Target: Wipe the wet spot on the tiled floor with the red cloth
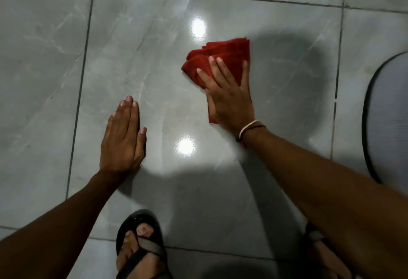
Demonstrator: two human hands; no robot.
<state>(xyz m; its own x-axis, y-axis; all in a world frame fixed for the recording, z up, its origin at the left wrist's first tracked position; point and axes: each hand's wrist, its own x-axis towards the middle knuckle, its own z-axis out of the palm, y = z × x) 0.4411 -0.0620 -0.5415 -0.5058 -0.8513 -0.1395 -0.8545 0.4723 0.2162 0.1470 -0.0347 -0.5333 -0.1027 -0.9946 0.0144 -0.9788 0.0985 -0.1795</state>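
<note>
A folded red cloth [223, 54] lies on the glossy grey tiled floor [136, 42], right of centre. My right hand [228, 97] rests flat on the cloth's near half with fingers spread, pressing it to the tile. My left hand [123, 137] lies palm down on the bare tile to the left, fingers together, holding nothing. No wet spot can be told apart from the glare; two bright light reflections [198, 28] [186, 147] shine on the tile.
My left foot in a dark sandal [141, 250] stands at the bottom centre; another sandalled foot [320, 254] shows under my right forearm. A grey mat with a dark rim [388, 119] lies at the right edge. Dark grout lines cross the floor.
</note>
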